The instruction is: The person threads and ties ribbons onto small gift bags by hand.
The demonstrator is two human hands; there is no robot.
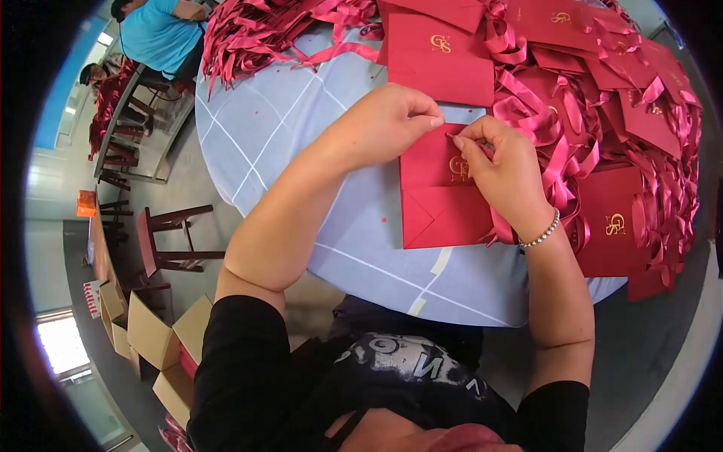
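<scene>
A red paper bag [444, 215] with a gold emblem lies flat on the blue checked tablecloth [279, 143], its folded bottom towards me. Over its top edge, my left hand [392, 124] is closed in a pinch of thumb and forefinger. My right hand [501, 162] pinches close by, above the gold emblem, with a small dark red bit at its fingertips. What either pinch holds is too small to make out. Just beyond lies another red bag [440, 64]. Shiny red ribbons [561, 162] trail beside my right hand.
Piled red bags [610, 218] with ribbons cover the table's right side. A heap of red ribbons [245, 38] lies at the far left. To the left stand a wooden stool [151, 241] and open cardboard boxes [154, 331]. A person in a blue shirt [162, 38] sits further back.
</scene>
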